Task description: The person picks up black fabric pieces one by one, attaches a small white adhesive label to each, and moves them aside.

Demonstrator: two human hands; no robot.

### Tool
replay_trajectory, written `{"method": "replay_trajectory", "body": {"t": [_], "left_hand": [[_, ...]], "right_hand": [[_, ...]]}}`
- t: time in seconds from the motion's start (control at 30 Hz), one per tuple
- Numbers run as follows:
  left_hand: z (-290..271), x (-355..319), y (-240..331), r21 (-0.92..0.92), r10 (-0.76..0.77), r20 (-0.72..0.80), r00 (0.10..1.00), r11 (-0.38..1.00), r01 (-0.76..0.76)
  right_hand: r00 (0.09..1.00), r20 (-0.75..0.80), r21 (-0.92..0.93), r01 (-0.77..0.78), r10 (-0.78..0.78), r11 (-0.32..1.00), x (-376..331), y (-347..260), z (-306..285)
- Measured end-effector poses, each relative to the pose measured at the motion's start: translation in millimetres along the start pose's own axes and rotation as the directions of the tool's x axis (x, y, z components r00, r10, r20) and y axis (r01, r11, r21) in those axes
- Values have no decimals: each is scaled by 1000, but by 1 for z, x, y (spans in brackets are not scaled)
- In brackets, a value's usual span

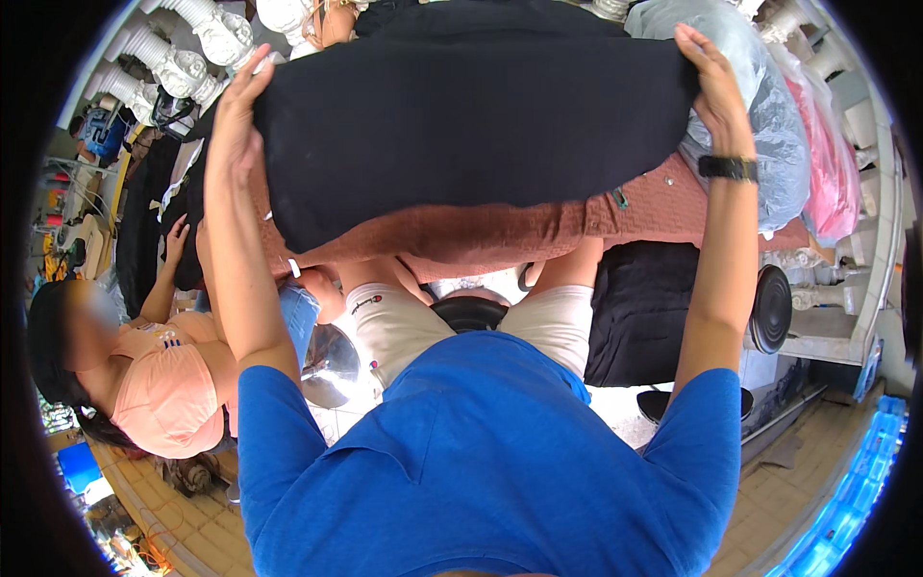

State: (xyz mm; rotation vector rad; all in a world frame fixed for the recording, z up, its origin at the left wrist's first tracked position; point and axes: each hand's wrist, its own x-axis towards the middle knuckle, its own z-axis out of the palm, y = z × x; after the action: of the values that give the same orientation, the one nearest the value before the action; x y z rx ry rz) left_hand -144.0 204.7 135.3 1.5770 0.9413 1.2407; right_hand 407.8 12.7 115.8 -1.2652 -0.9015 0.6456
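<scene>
Black cloth spread wide

It spans the frame's upper middle, over brown fabric. The left hand and right hand line opposite ends; whether they pinch, I cannot tell. Likely soft, limp, light: best held at both ends.

White printed figure stood on blue item at upper left. Small dark lettering sat on left leg of cream shorts, too small to read. White tag showed at edge of brown cloth.
</scene>
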Motion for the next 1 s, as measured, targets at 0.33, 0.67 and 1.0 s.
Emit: {"method": "replay_trajectory", "body": {"t": [0.33,0.67,1.0], "left_hand": [[-11,-13,31,-129,-40,240,970,989,72],[-27,-151,-97,312,-166,320,933,948,62],[-49,-224,-119,557,-459,201,865,780,284]], "right_hand": [[981,178,24,69,-72,997,-13,-17,7],[940,268,-361,-108,213,926,-156,136,6],[964,226,-679,54,139,733,-224,164,14]]}}
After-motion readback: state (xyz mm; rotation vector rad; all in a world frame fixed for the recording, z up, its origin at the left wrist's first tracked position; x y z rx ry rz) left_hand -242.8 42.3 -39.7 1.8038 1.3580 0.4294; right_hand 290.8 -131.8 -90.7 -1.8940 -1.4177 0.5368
